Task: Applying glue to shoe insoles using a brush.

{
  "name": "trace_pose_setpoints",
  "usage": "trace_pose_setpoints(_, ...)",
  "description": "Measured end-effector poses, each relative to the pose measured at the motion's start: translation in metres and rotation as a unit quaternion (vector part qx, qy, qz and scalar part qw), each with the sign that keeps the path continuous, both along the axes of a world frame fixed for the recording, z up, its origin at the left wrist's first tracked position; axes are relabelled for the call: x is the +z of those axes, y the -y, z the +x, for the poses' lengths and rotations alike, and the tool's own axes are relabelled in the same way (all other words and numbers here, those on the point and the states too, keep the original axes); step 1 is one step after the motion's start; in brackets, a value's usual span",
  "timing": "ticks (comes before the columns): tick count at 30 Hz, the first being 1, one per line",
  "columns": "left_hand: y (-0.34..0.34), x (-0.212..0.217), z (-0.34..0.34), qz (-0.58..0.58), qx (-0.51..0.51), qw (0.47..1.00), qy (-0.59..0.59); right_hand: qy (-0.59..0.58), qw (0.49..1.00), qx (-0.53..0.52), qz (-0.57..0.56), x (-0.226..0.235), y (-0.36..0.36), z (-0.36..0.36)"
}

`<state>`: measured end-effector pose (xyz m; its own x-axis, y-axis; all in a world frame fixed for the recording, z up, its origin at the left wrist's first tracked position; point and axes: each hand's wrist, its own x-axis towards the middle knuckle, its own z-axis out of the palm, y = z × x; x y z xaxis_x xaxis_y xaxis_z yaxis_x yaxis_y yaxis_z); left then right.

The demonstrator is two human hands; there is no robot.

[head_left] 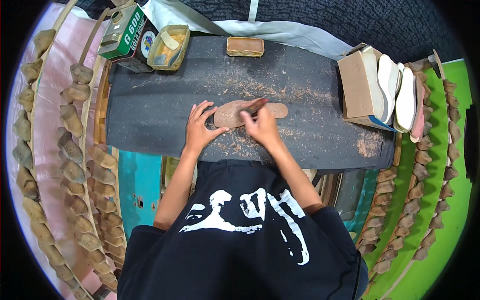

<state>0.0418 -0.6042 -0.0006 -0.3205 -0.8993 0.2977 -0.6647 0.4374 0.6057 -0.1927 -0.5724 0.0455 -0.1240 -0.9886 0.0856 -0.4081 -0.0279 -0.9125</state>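
**Two hands at a sole-shaped piece on a dark work surface**

A flat, tan, sole-shaped piece (231, 114) lay lengthwise near the middle of the dark surface (150, 110), ringed by fine tan shavings. The left hand (201, 127) was spread open, fingers splayed, its fingertips pressed on the left end of the piece and the palm resting on the surface beside it; it grasped nothing. The right hand (261, 127) was closed around a small dark-handled tool (254, 106), whose tip lay against the upper face of the piece; the kind of tool could not be told.

Along the far edge of the surface stood a green rectangular tin (121, 31), a shallow yellowish tray (169, 47) just to its right, and a small tan block (245, 46) further right. At the right end of the surface an open cardboard box (356, 85) held white and pale insoles (400, 92) set on edge. Curved racks on both sides carried rows of tan shoe lasts (72, 165). The person's black printed shirt (240, 250) filled the lower centre of the view.
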Motion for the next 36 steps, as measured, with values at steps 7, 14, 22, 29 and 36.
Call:
trace_pose_setpoints(7, 0.006, 0.010, -0.008, -0.003, -0.015, 1.000, -0.007, -0.148, 0.970, -0.169, -0.097, 0.006, -0.001, -0.095)
trace_pose_setpoints(14, 0.005, 0.007, -0.007, -0.002, -0.008, 0.999, 0.046, -0.145, 0.966, 0.072, -0.202, 0.000, 0.010, 0.038)
trace_pose_setpoints(22, 0.002, 0.011, -0.009, 0.005, -0.012, 0.999, 0.047, 0.108, 0.989, -0.094, 0.032, 0.003, -0.018, 0.029)
trace_pose_setpoints(29, 0.008, 0.020, -0.014, 0.016, -0.033, 0.998, 0.056, -0.121, 0.943, -0.305, -0.059, 0.010, -0.029, -0.043)
trace_pose_setpoints(36, 0.030, 0.012, 0.005, -0.016, -0.075, 0.996, 0.055, -0.075, 0.994, -0.067, -0.046, 0.005, -0.012, 0.080)
